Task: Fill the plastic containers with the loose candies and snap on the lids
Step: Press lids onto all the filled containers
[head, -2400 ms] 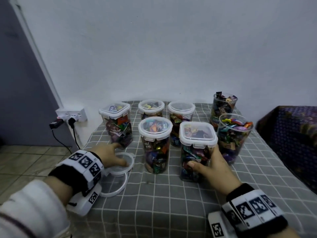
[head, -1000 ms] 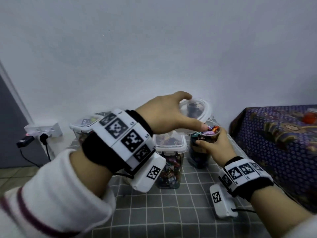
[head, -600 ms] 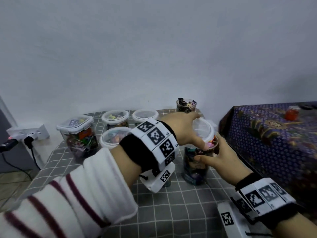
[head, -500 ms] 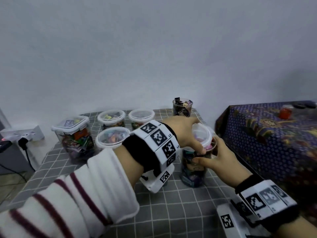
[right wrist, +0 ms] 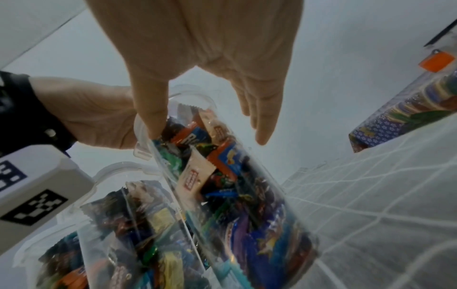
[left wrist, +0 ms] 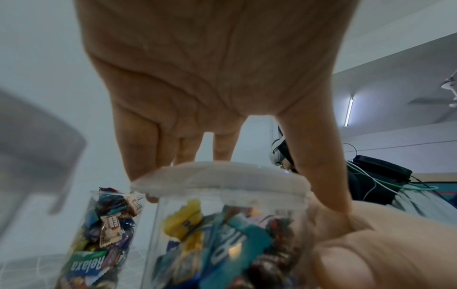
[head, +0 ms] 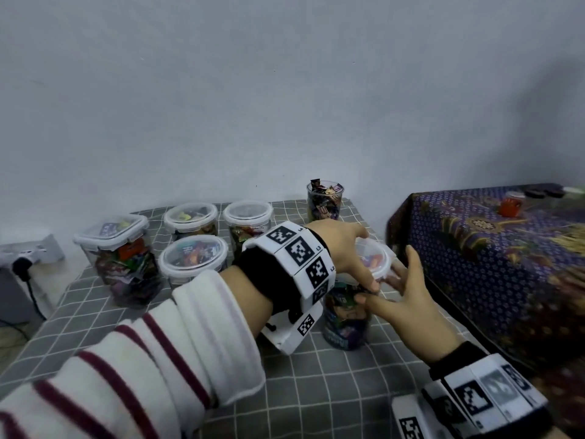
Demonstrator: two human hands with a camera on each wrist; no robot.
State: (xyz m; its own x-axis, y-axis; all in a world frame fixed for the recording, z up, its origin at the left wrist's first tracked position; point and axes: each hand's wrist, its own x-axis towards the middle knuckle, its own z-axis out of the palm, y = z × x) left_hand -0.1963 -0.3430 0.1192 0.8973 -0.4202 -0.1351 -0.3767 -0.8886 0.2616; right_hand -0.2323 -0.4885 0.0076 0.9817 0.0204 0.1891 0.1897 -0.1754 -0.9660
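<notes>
Left hand (left wrist: 210, 78) fingers draped over white lid (left wrist: 220, 181) on candy jar (left wrist: 222, 244). Right hand (left wrist: 371, 244) touching jar's right side. Open jar (left wrist: 103, 234) just left.

Bare checked cloth (head: 332, 384) in front lies open; lidded containers (head: 193, 258) crowd the left, draped table (head: 493, 264) walls the right.

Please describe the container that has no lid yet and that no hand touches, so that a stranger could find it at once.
Look at the grey checked table against the white wall. At its far edge, right of the lidded containers, stands one round clear container. It alone has an open top, and candy wrappers stick up above its rim.
</notes>
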